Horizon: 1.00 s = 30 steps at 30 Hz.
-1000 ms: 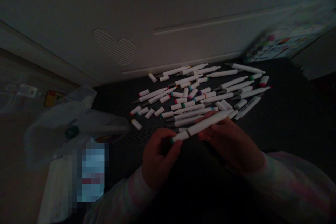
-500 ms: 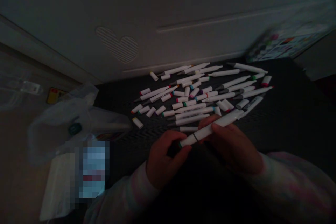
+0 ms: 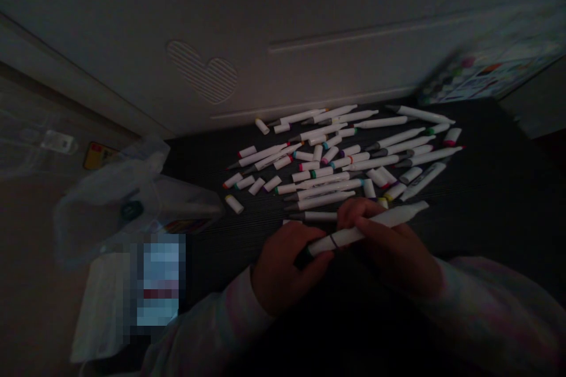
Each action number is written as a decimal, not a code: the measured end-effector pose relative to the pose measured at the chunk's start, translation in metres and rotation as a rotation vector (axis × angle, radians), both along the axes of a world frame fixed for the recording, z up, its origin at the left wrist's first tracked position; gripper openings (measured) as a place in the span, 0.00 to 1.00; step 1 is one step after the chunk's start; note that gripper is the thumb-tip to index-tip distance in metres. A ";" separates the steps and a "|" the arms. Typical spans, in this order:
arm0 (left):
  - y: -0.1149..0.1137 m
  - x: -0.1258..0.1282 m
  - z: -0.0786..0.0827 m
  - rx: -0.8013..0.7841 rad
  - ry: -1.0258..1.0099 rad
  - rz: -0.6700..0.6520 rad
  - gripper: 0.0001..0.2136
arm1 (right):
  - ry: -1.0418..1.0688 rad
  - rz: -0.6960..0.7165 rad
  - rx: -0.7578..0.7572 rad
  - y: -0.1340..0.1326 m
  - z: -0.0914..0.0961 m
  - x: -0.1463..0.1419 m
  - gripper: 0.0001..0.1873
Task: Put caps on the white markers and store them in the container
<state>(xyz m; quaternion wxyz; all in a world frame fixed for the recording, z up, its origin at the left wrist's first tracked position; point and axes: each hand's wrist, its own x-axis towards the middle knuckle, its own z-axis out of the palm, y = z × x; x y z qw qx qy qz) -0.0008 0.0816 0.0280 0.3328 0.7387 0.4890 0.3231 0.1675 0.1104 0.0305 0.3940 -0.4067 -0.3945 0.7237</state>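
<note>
Left hand point(image 3: 285, 269) pinched marker's green-ended cap point(image 3: 321, 245); right hand point(image 3: 400, 256) clasped barrel. My marker point(image 3: 393, 217) hung tilted over dark table point(image 3: 490, 188). Slack grip might have dropped it among loose caps point(image 3: 256, 187) (dim light, poor help); uneven twist, cap askew.

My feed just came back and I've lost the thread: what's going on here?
A person holds one white marker in both hands: the left hand at its green-ended cap, the right hand around its barrel. A dark line shows where cap meets barrel; whether it is fully seated is unclear. Beyond the hands, other markers and loose caps lie scattered on the dark tabletop.
</note>
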 end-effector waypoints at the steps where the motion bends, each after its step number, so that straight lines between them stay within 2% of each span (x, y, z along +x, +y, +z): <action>1: 0.000 0.000 0.000 -0.002 0.005 -0.017 0.07 | 0.002 0.002 0.000 0.000 0.000 0.001 0.09; 10: -0.002 -0.001 -0.001 -0.059 0.055 -0.110 0.09 | 0.010 0.014 -0.165 -0.001 0.002 0.002 0.13; 15: 0.000 -0.001 -0.001 -0.124 -0.030 -0.127 0.15 | 0.045 0.012 -0.233 0.001 0.003 -0.003 0.13; 18: 0.000 -0.002 0.000 -0.235 -0.135 -0.169 0.14 | 0.051 0.015 -0.248 0.001 0.003 -0.003 0.13; 23: -0.002 -0.006 0.005 -0.527 -0.375 -0.247 0.11 | 0.092 0.033 -0.285 0.000 0.007 0.003 0.13; 27: -0.004 -0.007 0.006 -0.633 -0.547 -0.232 0.10 | 0.146 0.103 -0.354 -0.001 0.009 0.008 0.16; 30: -0.005 -0.006 0.006 -0.683 -0.593 -0.182 0.09 | 0.152 0.156 -0.370 -0.002 0.008 0.010 0.17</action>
